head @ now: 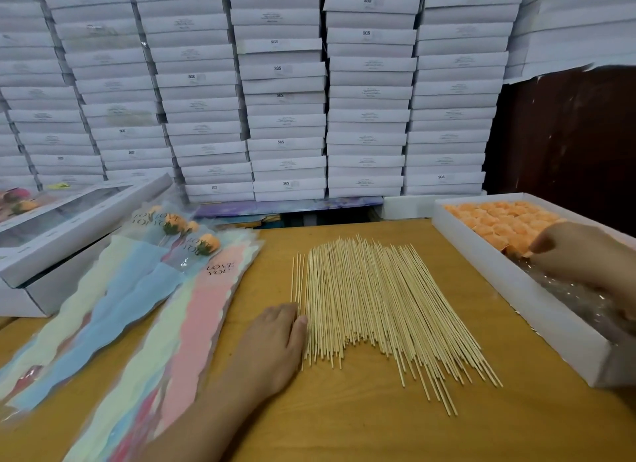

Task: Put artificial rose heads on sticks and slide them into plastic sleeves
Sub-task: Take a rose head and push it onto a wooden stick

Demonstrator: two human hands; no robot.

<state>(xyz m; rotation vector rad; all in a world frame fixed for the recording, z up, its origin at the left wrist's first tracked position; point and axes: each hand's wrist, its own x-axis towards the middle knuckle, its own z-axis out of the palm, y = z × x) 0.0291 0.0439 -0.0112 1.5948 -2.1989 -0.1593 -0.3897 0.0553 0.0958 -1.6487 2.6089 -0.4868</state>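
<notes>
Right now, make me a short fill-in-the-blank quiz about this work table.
1. The rose heads in the white tray are ____ in colour.
2. The left hand rests beside the pile of wooden ____.
3. The right hand reaches into the ____.
4. The pink sleeve reads "LOVE ____".

Missing words: orange; sticks; tray; YOU

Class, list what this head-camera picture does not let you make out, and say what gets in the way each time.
- Right hand in the white tray: its own fingers hide whether it pinches a rose head.
- Box labels: print too small to read.
- Plastic sleeves: lower ends cut off by the frame's bottom edge.
- Windowed box: contents blurred.
</notes>
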